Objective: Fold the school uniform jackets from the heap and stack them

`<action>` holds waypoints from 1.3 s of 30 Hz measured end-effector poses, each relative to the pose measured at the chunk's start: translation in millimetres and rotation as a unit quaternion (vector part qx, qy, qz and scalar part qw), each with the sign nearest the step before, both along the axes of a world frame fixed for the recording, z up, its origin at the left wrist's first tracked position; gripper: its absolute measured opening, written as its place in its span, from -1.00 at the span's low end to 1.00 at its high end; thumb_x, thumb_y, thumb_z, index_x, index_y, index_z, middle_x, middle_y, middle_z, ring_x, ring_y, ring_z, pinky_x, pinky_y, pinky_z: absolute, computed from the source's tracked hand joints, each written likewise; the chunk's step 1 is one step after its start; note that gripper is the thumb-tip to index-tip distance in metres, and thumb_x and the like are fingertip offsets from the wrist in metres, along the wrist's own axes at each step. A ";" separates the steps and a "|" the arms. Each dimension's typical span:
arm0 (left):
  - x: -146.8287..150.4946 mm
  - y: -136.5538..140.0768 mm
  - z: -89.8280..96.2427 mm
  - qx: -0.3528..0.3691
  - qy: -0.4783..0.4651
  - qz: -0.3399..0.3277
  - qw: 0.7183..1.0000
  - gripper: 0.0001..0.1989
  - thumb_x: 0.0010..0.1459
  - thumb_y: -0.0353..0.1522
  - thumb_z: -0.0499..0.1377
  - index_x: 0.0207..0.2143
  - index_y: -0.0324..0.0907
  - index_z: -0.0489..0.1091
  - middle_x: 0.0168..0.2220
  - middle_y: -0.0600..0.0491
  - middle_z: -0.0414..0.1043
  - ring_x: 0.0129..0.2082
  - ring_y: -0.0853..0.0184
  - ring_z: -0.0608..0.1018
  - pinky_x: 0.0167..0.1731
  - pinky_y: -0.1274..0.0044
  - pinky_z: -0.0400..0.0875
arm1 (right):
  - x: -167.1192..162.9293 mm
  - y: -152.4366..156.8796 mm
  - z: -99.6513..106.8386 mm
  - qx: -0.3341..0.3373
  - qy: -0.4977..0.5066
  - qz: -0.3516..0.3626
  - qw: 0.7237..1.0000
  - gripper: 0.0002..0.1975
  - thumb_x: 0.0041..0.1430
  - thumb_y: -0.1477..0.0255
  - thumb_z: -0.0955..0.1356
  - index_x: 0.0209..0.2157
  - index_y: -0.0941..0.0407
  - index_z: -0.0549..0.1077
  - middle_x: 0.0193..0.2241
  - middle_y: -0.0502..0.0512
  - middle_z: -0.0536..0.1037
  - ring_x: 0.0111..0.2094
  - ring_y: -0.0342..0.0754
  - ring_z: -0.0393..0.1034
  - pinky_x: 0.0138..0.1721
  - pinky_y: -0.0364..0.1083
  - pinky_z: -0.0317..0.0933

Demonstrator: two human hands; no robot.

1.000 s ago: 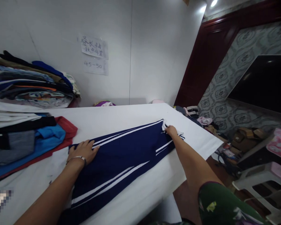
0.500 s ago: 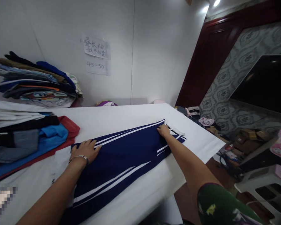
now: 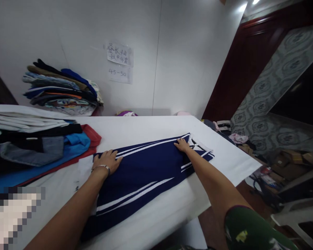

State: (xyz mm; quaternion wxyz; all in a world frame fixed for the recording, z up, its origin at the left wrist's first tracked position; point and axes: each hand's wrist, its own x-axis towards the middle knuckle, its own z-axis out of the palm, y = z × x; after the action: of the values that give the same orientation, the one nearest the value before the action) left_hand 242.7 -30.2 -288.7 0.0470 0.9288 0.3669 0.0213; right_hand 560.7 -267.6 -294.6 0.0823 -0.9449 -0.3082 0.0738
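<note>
Pale wall panels (image 3: 187, 62) stand behind the white table (image 3: 156, 126), with a dark red door frame (image 3: 240, 59) beyond its right end. On the table's left end lies a heap of clothes (image 3: 49, 142) in white, black, blue and red. Across the table's middle lies a navy top (image 3: 146, 156), white stripes along it, its white collar (image 3: 203, 143) toward the table's right end. Judging by its long, narrow shape, the sides look already turned in; any fold across its length seems undone. Behind the table's left end rises a folded stack (image 3: 62, 86); paper signs (image 3: 120, 53) hang above the table. Both hands lie spread, palms down on the top, gripping nothing visible: the left hand (image 3: 108, 162) toward the table's left end, the right hand (image 3: 182, 145) just beside the collar. A bracelet (image 3: 103, 166) circles the left wrist.
</note>
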 end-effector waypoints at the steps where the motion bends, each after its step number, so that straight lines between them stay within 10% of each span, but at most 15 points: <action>1: -0.1 -0.5 -0.6 0.007 0.002 0.002 1.000 -0.42 0.16 -0.11 -0.16 0.13 -0.17 0.26 0.22 -0.17 0.16 0.23 0.05 0.17 0.13 0.10 -0.01 | -8.0 0.8 1.2 0.006 -0.004 0.006 1.000 -0.44 0.28 0.14 0.10 0.21 0.12 0.14 0.28 0.27 -0.01 0.29 0.19 -0.21 0.16 0.27 -0.17; 8: -0.7 -6.1 0.5 0.018 0.008 0.006 1.000 -0.44 0.19 -0.13 -0.16 0.13 -0.17 0.24 0.21 -0.14 0.19 0.22 0.11 0.18 0.13 0.12 0.00 | -78.0 3.6 -8.8 0.031 -0.016 0.150 0.988 -0.44 0.26 0.05 0.12 0.21 0.00 0.18 0.28 0.15 0.04 0.30 0.09 -0.20 0.23 0.15 -0.32; 15: -2.3 -7.6 3.6 -0.030 -0.031 0.008 0.999 -0.46 0.18 -0.12 -0.09 0.11 -0.19 0.27 0.22 -0.16 0.16 0.22 0.08 0.18 0.15 0.10 -0.06 | -89.9 -9.0 -1.9 0.111 0.035 0.140 0.983 -0.48 0.28 0.10 0.12 0.17 0.02 0.25 0.24 0.13 0.14 0.29 0.04 -0.15 0.24 0.15 -0.31; 21: -7.2 0.7 13.6 -0.100 -0.141 0.037 0.984 -0.52 0.20 -0.16 -0.06 0.06 -0.20 0.34 0.11 -0.08 0.34 0.13 0.19 0.34 0.15 0.35 0.09 | -120.8 -23.5 -9.2 0.089 -0.005 0.309 0.947 -0.46 0.23 0.07 0.18 0.17 -0.01 0.24 0.28 0.11 0.04 0.30 0.06 -0.17 0.24 0.16 -0.32; 27: -63.2 -8.9 24.3 -0.092 -0.223 0.047 0.969 -0.60 0.19 -0.19 -0.03 -0.09 -0.21 0.44 -0.08 0.00 0.50 -0.12 0.32 0.50 -0.09 0.55 0.34 | -124.4 -23.7 -17.5 0.076 -0.056 0.314 0.945 -0.50 0.25 0.11 0.17 0.16 -0.01 0.26 0.27 0.13 0.07 0.29 0.06 -0.13 0.23 0.18 -0.24; 33: -120.5 -49.1 10.5 -0.030 -0.237 -0.105 0.965 -0.74 0.03 -0.22 0.19 -0.24 -0.14 0.48 -0.13 -0.01 0.48 -0.07 0.24 0.45 -0.01 0.39 0.31 | -121.6 -24.6 -19.1 0.120 -0.078 0.326 0.934 -0.52 0.24 0.13 0.20 0.11 0.05 0.33 0.22 0.22 0.17 0.26 0.16 -0.03 0.18 0.29 -0.14; 39: -119.7 -58.5 7.4 0.011 -0.204 -0.107 0.973 -0.81 0.11 -0.34 0.14 -0.22 -0.15 0.46 -0.10 -0.03 0.46 -0.06 0.23 0.43 -0.01 0.34 0.30 | -146.2 -31.8 0.3 0.294 -0.126 0.441 0.838 -0.66 0.25 0.24 0.25 -0.01 0.06 0.43 0.03 0.16 0.44 0.13 0.08 0.22 0.18 0.22 -0.02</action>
State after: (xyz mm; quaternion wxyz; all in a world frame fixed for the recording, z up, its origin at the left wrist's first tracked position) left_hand 123.0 -88.7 -281.3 0.1128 0.9392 0.2473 0.2096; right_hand 414.5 -299.4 -294.3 0.2753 -0.6413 -0.7076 -0.1112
